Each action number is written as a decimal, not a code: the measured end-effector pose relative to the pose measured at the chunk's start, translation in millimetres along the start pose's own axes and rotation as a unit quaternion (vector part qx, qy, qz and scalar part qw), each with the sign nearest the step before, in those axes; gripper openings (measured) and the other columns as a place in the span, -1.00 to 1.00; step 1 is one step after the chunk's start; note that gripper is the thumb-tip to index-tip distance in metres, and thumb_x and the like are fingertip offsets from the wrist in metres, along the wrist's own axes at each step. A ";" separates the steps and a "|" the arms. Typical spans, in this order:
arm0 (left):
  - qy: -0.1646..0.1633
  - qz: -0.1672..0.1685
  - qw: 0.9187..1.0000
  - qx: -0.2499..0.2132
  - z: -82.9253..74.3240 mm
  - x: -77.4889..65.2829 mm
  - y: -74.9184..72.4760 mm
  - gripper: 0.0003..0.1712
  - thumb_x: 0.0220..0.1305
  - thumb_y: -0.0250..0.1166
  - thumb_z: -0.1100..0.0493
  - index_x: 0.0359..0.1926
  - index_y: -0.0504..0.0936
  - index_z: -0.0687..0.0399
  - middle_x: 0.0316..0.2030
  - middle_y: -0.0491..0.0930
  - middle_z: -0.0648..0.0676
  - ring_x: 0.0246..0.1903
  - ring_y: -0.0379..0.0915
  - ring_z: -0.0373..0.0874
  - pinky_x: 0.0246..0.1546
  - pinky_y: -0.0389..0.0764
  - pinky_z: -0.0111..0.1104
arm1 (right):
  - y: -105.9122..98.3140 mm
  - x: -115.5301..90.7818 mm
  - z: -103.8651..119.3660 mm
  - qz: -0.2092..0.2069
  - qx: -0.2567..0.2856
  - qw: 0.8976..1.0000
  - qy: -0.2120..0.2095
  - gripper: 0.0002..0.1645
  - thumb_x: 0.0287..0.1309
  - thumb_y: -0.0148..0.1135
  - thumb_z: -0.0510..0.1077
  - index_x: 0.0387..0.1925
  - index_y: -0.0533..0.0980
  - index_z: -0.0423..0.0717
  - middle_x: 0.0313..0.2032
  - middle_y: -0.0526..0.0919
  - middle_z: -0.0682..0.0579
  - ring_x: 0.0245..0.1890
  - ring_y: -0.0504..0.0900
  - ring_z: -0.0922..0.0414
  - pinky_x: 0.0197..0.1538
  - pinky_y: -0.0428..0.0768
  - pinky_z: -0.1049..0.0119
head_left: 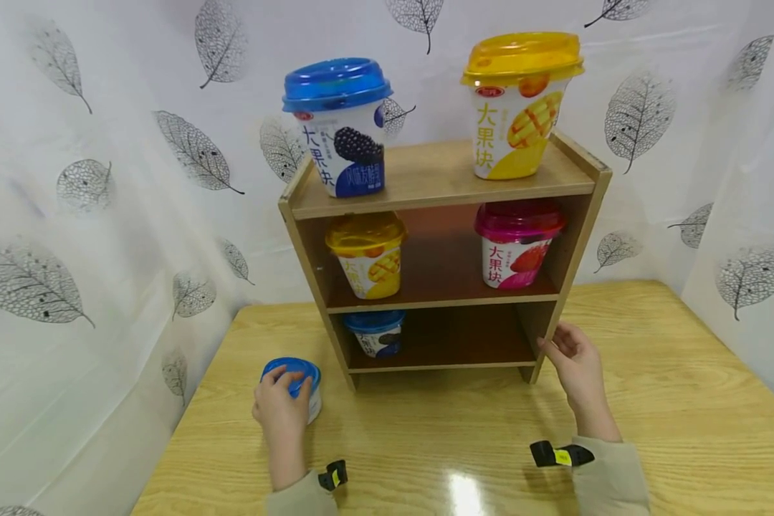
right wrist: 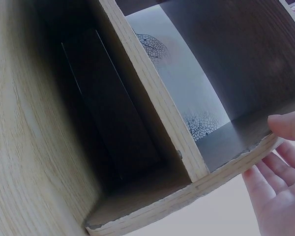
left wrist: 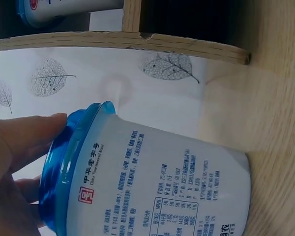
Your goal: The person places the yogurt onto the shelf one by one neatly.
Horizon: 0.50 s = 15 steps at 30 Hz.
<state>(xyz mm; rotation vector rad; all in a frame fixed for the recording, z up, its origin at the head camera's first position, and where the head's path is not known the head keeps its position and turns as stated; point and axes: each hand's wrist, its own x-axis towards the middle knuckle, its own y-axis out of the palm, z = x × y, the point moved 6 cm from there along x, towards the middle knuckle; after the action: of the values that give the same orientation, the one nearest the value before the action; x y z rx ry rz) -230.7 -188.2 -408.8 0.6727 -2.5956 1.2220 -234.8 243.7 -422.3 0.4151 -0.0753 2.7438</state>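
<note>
A yogurt cup with a blue lid (left wrist: 152, 182) stands on the table, left of the shelf. My left hand (head_left: 282, 403) grips it by the lid from above, thumb on one side and fingers on the other. Its printed text side faces the left wrist camera. My right hand (head_left: 579, 369) holds the small wooden shelf (head_left: 438, 302) low on its right side panel. In the right wrist view the thumb (right wrist: 287, 125) lies on the panel's front edge, while the fingers (right wrist: 273, 177) are on its outer face.
On the shelf top stand a blackberry cup (head_left: 355, 147) and a mango cup (head_left: 512, 122). The middle tier holds another mango cup (head_left: 370, 269) and a strawberry cup (head_left: 516, 254). A blue-lidded cup (head_left: 378, 337) sits at the bottom left. A leaf-patterned curtain (head_left: 135, 236) hangs behind the table (head_left: 426, 444).
</note>
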 end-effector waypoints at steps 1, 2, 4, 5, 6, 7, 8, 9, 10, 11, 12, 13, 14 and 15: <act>0.000 0.000 1.000 -0.005 0.4 0.0 -0.5 -0.83 0.04 0.27 0.25 -0.35 0.61 0.30 -0.02 0.39 0.28 0.01 0.16 0.24 -0.11 0.10 0.16 | 0.2 -0.3 -0.2 0.000 -0.001 1.000 -0.002 -0.57 0.04 0.19 -0.26 -0.02 0.37 -0.30 -0.19 0.46 0.16 -0.17 0.44 0.39 -0.20 0.42 0.62; 0.001 -0.001 1.000 -0.007 0.6 0.1 -1.3 -0.85 0.04 0.27 0.27 -0.37 0.61 0.30 -0.03 0.39 0.28 0.01 0.16 0.24 -0.11 0.10 0.16 | 0.3 -0.4 -0.6 0.001 0.002 1.000 -0.004 -0.55 0.03 0.20 -0.25 -0.01 0.36 -0.32 -0.18 0.46 0.15 -0.17 0.44 0.38 -0.20 0.42 0.62; 0.002 0.003 1.000 -0.011 1.5 0.1 -3.3 -0.88 0.05 0.25 0.30 -0.38 0.60 0.32 -0.02 0.39 0.27 0.01 0.15 0.24 -0.12 0.09 0.17 | 0.1 -0.3 -1.5 0.004 0.002 1.000 -0.006 -0.53 0.04 0.20 -0.23 0.00 0.36 -0.33 -0.18 0.46 0.15 -0.16 0.44 0.38 -0.20 0.42 0.62; 0.001 0.007 1.000 -0.011 2.0 0.1 -4.5 -0.89 0.05 0.24 0.32 -0.39 0.60 0.32 -0.02 0.39 0.26 0.02 0.15 0.24 -0.12 0.10 0.17 | -0.1 0.0 -2.1 0.004 0.000 1.000 -0.006 -0.54 0.04 0.19 -0.24 0.00 0.36 -0.32 -0.18 0.46 0.16 -0.16 0.44 0.38 -0.19 0.42 0.62; -0.001 0.012 1.000 -0.010 2.7 0.0 -5.6 -0.90 0.05 0.23 0.33 -0.39 0.59 0.33 -0.01 0.39 0.26 0.02 0.15 0.24 -0.13 0.10 0.17 | -0.4 0.3 -2.6 0.004 -0.001 1.000 -0.004 -0.55 0.05 0.19 -0.25 -0.01 0.36 -0.32 -0.18 0.46 0.17 -0.16 0.44 0.38 -0.19 0.42 0.62; -0.003 0.017 1.000 -0.006 3.0 -0.2 -6.9 -0.90 0.06 0.22 0.34 -0.39 0.59 0.33 -0.01 0.38 0.26 0.01 0.15 0.24 -0.14 0.11 0.17 | -0.2 0.2 -2.2 0.006 -0.019 1.000 0.000 -0.55 0.06 0.18 -0.23 0.00 0.35 -0.30 -0.18 0.44 0.20 -0.16 0.42 0.39 -0.18 0.41 0.62; -0.004 0.023 1.000 -0.003 3.0 -0.5 -8.4 -0.90 0.06 0.20 0.34 -0.39 0.59 0.34 0.00 0.37 0.27 0.01 0.15 0.25 -0.15 0.12 0.17 | -0.3 0.3 -2.2 0.007 -0.024 1.000 0.002 -0.57 0.07 0.17 -0.24 0.00 0.35 -0.29 -0.18 0.44 0.22 -0.15 0.42 0.40 -0.17 0.41 0.63; -0.007 0.030 1.000 -0.001 3.2 -0.8 -9.7 -0.89 0.07 0.18 0.34 -0.38 0.58 0.35 0.01 0.36 0.28 0.01 0.15 0.26 -0.15 0.12 0.17 | -0.4 0.5 -2.2 0.006 -0.028 1.000 0.006 -0.58 0.07 0.16 -0.25 0.00 0.35 -0.29 -0.18 0.44 0.23 -0.15 0.42 0.40 -0.17 0.40 0.63; -0.009 0.035 0.999 0.001 3.0 -1.1 -10.8 -0.88 0.07 0.17 0.34 -0.37 0.58 0.35 0.02 0.36 0.29 0.01 0.15 0.27 -0.16 0.13 0.17 | -0.2 0.4 -1.9 0.005 -0.028 1.000 0.011 -0.58 0.07 0.16 -0.27 -0.01 0.35 -0.28 -0.19 0.44 0.24 -0.15 0.42 0.40 -0.17 0.40 0.63; -0.009 0.039 0.999 0.005 2.6 -1.2 -11.7 -0.86 0.07 0.16 0.32 -0.36 0.58 0.35 0.02 0.35 0.30 0.01 0.14 0.28 -0.17 0.13 0.17 | 0.2 0.2 -1.4 0.004 -0.031 0.999 0.015 -0.59 0.07 0.15 -0.28 -0.01 0.35 -0.29 -0.19 0.44 0.24 -0.15 0.42 0.40 -0.17 0.40 0.63; -0.009 0.043 0.999 0.008 1.9 -1.2 -12.0 -0.84 0.08 0.16 0.30 -0.35 0.57 0.35 0.02 0.34 0.31 0.01 0.14 0.28 -0.17 0.13 0.17 | 0.4 0.3 -1.1 0.004 -0.032 0.999 0.018 -0.58 0.07 0.15 -0.28 0.00 0.34 -0.29 -0.19 0.44 0.25 -0.15 0.41 0.40 -0.17 0.40 0.63; -0.009 0.045 0.999 0.011 1.2 -1.1 -11.9 -0.82 0.08 0.16 0.27 -0.35 0.57 0.34 0.02 0.34 0.32 0.01 0.13 0.29 -0.17 0.12 0.17 | 0.7 0.3 -0.9 0.004 -0.036 0.999 0.020 -0.57 0.08 0.15 -0.28 0.00 0.33 -0.30 -0.19 0.43 0.26 -0.15 0.41 0.41 -0.17 0.40 0.63; -0.009 0.046 0.999 0.014 0.3 -1.1 -11.6 -0.80 0.08 0.17 0.23 -0.33 0.57 0.33 0.02 0.33 0.33 0.01 0.12 0.30 -0.16 0.11 0.18 | 1.0 0.4 -0.9 0.005 -0.035 0.999 0.022 -0.56 0.07 0.15 -0.29 0.01 0.32 -0.32 -0.19 0.43 0.26 -0.15 0.41 0.41 -0.17 0.39 0.63; -0.009 0.046 0.999 0.016 -0.4 -0.9 -10.6 -0.77 0.09 0.19 0.20 -0.32 0.57 0.32 0.02 0.33 0.33 0.02 0.12 0.30 -0.15 0.10 0.19 | 1.2 0.7 -1.3 0.004 -0.031 0.999 0.023 -0.55 0.07 0.15 -0.30 0.02 0.32 -0.34 -0.19 0.44 0.26 -0.14 0.41 0.40 -0.16 0.39 0.63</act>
<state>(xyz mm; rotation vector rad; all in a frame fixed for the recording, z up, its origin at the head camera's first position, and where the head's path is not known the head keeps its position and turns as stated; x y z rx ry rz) -224.8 -193.5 -401.7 0.5787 -2.6553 1.2918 -236.2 243.0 -423.3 0.3350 -0.1511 2.7500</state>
